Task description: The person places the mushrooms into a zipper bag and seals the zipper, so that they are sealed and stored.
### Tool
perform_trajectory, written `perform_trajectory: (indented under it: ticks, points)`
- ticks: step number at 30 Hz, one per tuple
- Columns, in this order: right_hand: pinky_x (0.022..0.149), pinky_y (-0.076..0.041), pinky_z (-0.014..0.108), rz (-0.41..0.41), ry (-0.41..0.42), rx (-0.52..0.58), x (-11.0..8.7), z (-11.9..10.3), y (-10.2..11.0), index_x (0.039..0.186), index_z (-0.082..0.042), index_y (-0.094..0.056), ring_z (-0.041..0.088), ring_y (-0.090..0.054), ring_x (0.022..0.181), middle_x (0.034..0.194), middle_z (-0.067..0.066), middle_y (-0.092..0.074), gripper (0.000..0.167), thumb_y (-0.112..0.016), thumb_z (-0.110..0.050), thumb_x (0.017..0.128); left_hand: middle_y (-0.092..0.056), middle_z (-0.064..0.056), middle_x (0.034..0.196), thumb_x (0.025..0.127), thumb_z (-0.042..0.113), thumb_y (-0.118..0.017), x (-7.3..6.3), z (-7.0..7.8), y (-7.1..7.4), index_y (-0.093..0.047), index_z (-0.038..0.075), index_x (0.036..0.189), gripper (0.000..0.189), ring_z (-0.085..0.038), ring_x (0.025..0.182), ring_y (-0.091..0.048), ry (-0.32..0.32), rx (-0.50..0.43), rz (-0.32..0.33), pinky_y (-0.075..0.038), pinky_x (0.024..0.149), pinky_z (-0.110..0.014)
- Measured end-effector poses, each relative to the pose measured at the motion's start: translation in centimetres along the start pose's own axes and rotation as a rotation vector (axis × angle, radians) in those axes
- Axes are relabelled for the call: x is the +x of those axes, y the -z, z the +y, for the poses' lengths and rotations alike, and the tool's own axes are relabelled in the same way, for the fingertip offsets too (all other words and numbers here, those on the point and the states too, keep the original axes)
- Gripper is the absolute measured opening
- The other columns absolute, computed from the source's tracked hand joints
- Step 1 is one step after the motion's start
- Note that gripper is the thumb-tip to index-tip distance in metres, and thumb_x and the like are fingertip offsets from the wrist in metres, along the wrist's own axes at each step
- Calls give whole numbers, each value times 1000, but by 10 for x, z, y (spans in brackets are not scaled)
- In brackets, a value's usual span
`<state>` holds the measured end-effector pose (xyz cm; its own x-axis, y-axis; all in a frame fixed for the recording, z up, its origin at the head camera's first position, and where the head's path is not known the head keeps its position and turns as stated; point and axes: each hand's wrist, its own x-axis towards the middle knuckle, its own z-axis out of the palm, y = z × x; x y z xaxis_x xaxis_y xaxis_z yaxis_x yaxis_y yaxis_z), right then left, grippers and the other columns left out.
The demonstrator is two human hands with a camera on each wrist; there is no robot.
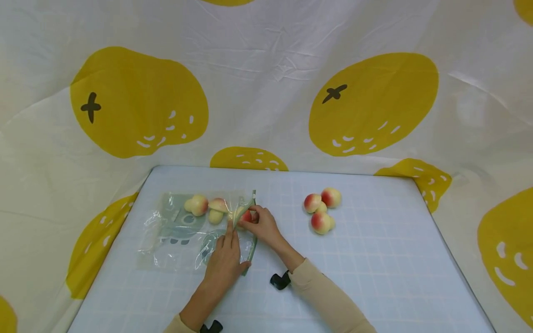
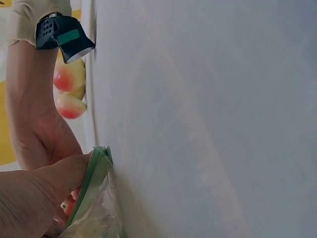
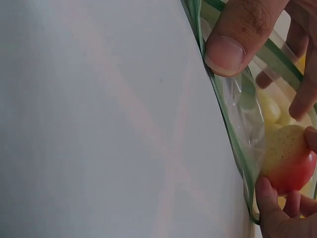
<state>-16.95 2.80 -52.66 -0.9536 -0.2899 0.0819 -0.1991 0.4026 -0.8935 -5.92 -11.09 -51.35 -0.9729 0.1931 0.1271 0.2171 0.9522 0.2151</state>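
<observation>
A clear zip bag point(image 1: 170, 254) with a green seal lies flat, its mouth to the right. Two red and cream toy mushrooms point(image 1: 199, 205) show inside. My left hand point(image 1: 225, 259) lies over the bag, fingers stretched to the raised upper edge and thumb spread apart on the lower seal. In the right wrist view that thumb point(image 3: 233, 47) presses the green strip point(image 3: 225, 114) close to the camera. My right hand point(image 1: 264, 226) is at the mouth, its fingertips round a toy mushroom point(image 3: 287, 158), which the flap partly covers in the head view.
Three more toy mushrooms point(image 1: 321, 223) sit grouped on the pale checked table point(image 1: 374, 259), right of the bag. A patterned curtain point(image 1: 258, 106) with yellow fruit prints hangs behind and along the sides. Black wrist cameras point(image 1: 280, 281) are worn on both wrists.
</observation>
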Motion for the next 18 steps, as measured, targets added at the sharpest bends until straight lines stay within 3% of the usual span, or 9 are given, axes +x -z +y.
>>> perform_trajectory:
  ticks: [8,12,18]
  points:
    - [64,-50,23,-8,-102,175,-5,-2,-4,126,-3,-61,13,-61,76,87,7,-62,45,-79,-20,88,-25,-29,157,67,39,-93,-1,0,-1,-40,-18,141,107,-43,118,-51,-17,6,37,-56,81,-42]
    - [70,-54,25,-10,-110,271,-5,-3,-5,126,0,-60,18,-67,82,96,12,-67,40,-75,-12,90,-23,-29,158,67,39,-93,-1,-1,-2,-41,-18,140,106,-43,118,-51,-23,12,48,-55,82,-42]
    - [88,-55,38,-87,-134,592,-2,-2,-9,130,9,-53,31,-68,102,113,26,-66,35,-58,7,96,-23,-28,158,66,41,-93,-2,-2,-3,-43,-18,138,106,-40,116,-52,-34,35,62,-55,81,-41]
